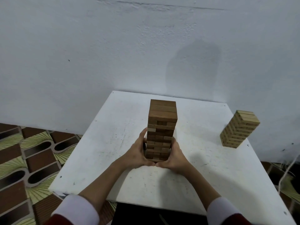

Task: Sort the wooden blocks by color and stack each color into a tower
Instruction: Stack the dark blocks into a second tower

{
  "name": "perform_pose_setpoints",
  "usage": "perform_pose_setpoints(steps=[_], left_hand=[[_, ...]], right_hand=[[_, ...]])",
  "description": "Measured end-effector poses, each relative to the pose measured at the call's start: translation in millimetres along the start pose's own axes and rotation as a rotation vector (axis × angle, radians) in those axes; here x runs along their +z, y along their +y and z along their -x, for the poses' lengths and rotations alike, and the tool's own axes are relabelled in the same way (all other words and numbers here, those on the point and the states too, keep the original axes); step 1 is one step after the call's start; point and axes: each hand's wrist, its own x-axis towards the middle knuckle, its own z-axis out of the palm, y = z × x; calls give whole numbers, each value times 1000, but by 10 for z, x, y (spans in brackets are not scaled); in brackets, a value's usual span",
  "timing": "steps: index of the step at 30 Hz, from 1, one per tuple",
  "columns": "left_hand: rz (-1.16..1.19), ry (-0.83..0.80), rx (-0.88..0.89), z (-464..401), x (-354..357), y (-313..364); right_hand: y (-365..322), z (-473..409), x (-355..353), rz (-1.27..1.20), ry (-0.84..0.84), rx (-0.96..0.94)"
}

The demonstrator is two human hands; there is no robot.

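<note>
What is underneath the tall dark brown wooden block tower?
The dark brown wooden block tower stands on the white table. Both hands, left hand and right hand, cup its base, hiding the lowest blocks' sides.

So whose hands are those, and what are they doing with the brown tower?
There is no machine here. A person wears a camera on their head, so this one picture looks down at their own two hands.

The left hand and right hand cup the bottom of the brown tower, one on each side. The tower is made of small wooden blocks and stands upright in the middle of a white table.

A second, shorter tower of light blocks stands alone near the table's right edge. Nobody touches it.

Behind the table is a white wall, and a patterned floor shows to the left.
</note>
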Motion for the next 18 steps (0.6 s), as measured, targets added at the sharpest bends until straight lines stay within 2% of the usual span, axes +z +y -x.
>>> perform_pose_setpoints(steps=[18], left_hand=[[-95,40,2,-620,-653,-180]], right_hand=[[-82,-1008,209,15,-7,-10]])
